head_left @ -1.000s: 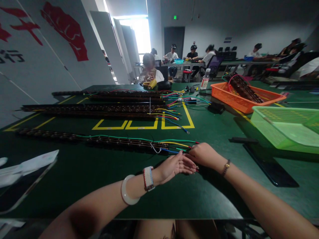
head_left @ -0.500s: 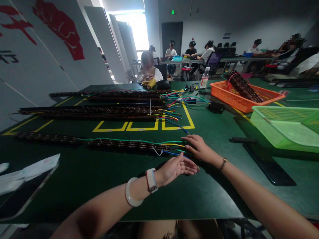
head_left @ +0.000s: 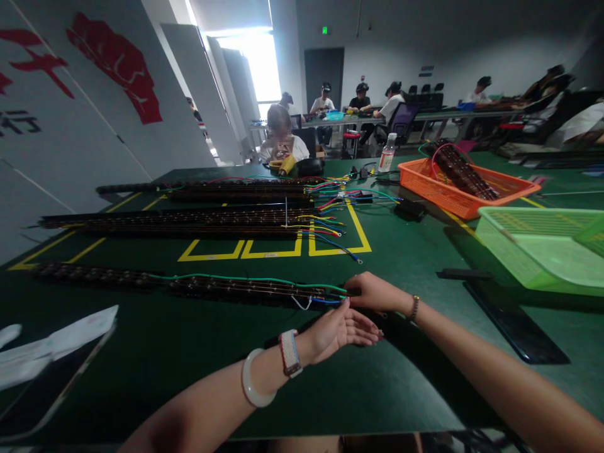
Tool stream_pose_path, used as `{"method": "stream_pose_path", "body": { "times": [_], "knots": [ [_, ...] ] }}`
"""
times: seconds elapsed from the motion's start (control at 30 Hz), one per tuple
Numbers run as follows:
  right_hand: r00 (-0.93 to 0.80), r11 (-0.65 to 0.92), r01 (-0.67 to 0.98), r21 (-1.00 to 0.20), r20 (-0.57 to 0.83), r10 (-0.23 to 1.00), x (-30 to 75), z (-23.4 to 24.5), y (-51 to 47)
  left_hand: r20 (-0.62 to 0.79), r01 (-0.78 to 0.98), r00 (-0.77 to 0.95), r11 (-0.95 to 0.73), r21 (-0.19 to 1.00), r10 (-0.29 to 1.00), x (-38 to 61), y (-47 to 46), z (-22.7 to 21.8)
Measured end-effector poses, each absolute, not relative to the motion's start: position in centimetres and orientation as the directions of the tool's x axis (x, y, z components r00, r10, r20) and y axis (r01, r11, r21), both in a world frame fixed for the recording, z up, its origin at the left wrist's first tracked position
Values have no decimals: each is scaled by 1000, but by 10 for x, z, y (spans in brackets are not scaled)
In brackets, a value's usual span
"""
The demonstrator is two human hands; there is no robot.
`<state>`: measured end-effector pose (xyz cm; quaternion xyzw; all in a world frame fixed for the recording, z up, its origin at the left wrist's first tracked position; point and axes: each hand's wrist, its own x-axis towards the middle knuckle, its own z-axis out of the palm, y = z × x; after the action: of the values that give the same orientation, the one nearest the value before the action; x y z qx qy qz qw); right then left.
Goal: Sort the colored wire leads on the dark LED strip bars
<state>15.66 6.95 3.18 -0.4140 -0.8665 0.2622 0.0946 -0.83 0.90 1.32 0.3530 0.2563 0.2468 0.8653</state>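
A long dark strip bundle [head_left: 245, 290] lies across the near part of the table, with a green wire [head_left: 226, 277] along its top. At its right end, a blue wire [head_left: 325, 301] and other wire ends run toward my hands. My right hand [head_left: 377, 293] has its fingers curled closed around the wire ends. Just below, my left hand [head_left: 336, 333] is open, palm turned sideways and fingers stretched out, its thumb tip touching the wires. A thin white cable tie [head_left: 302, 307] loops loosely near the bundle's end. Which wires sit inside my right fingers is hidden.
More strip bundles [head_left: 226, 220] with coloured wires lie farther back. To the right are an orange basket [head_left: 443, 196], a green basket [head_left: 519, 251] and a black phone-like slab [head_left: 516, 324]. A bottle [head_left: 387, 154] stands behind. White papers [head_left: 56, 343] lie at left. A person [head_left: 283, 141] sits opposite.
My right hand's fingers, earlier spread above the wires, have curled closed around their ends. The left hand stays stretched out with its thumb at the wires. The view has shifted slightly.
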Motion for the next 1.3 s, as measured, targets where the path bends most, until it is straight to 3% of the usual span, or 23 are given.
{"method": "stream_pose_path", "body": {
  "times": [0.2,0.43,0.63,0.8,1.0,1.17,1.3],
  "knots": [
    [-611,491,684,-539,-55,790,153,36,69,-327,-204,791,727,656,517,-10,15,12],
    [-633,503,724,-472,-167,756,150,36,70,-312,-159,797,678,718,517,-9,11,15],
    [-568,548,803,-235,-20,823,145,41,63,-342,-168,801,733,660,491,-8,14,10],
    [-574,575,818,-12,43,818,139,39,56,-289,-376,748,741,557,597,-6,17,8],
    [-650,637,759,131,101,753,132,31,47,-275,-592,571,620,516,774,-2,13,7],
    [-727,678,685,268,185,662,133,19,38,-319,-655,533,621,430,784,-4,19,6],
    [-754,693,656,299,279,594,135,10,29,-313,-636,542,624,455,780,-3,23,5]
  ]
}}
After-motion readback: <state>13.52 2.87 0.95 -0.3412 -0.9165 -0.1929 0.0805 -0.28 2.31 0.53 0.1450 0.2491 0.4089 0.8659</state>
